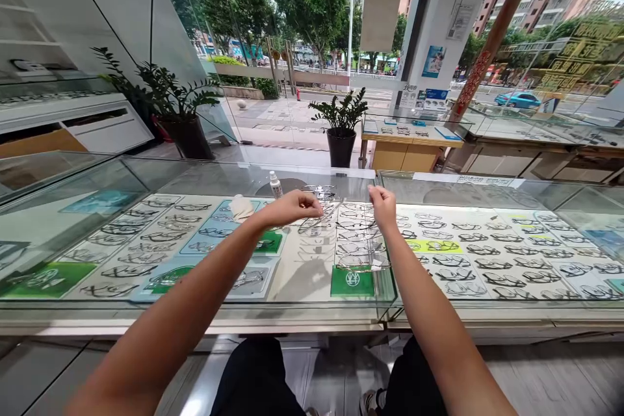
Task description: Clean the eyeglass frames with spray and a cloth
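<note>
Over the glass counter (pixel 312 312), my left hand (pixel 295 207) is closed in a pinch, its fingertips pointing right. Just past those fingertips lies a pair of thin-framed eyeglasses (pixel 319 220); whether the fingers touch it I cannot tell. My right hand (pixel 383 205) is raised a little to the right, fingers curled and pressed together. Anything inside either hand is too small or hidden to make out. More eyeglasses (pixel 319 192) sit behind, between the two hands. To the left of them stand a white spray bottle (pixel 275 184) and a crumpled pale cloth (pixel 240 208).
Inside the showcase, rows of eyeglass frames (pixel 507 264) lie on white, blue and green panels. A green logo card (pixel 351 281) is near the front edge. Beyond the counter stand potted plants (pixel 341 143), a wooden display table (pixel 407 153) and glass doors.
</note>
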Tool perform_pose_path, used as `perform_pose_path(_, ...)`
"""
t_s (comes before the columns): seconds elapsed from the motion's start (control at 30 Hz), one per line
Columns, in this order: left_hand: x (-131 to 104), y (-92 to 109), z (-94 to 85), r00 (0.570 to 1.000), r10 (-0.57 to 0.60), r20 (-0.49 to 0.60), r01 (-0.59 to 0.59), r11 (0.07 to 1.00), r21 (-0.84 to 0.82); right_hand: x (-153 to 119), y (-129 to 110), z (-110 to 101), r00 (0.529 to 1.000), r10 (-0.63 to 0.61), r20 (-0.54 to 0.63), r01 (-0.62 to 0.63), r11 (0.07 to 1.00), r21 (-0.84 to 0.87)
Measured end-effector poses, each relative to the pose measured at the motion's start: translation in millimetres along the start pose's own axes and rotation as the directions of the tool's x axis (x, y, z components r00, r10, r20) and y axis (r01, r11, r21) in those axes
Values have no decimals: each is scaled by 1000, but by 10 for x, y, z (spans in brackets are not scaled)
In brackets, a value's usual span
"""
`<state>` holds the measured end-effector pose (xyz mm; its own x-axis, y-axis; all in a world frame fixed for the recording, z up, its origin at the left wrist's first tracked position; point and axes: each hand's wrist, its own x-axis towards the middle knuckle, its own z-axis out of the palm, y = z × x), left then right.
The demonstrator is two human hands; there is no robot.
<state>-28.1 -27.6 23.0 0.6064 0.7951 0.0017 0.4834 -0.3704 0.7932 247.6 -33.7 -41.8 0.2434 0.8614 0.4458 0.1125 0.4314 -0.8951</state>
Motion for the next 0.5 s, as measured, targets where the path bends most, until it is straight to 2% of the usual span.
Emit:
perform_pose_path(0.1, 210, 27, 190, 978, 79, -195, -133, 950, -284, -33, -50, 49, 990, 44, 134, -50, 998, 44)
perform_pose_path(0.2, 425, 54, 437, 942, 81, -324, -230, 862, -452, -67, -74, 104, 971, 68, 230, -86, 994, 68)
perform_pose_path(0.33, 597, 30, 682, 896, 36, -442, -298, 787, -540, -94, -51, 153, 961, 79, 266, -96, 994, 54)
perform_pose_path(0.5, 635, -111, 806, 869, -39, -493, -308, 736, -602, -131, -48, 186, 960, 74, 271, -92, 994, 56)
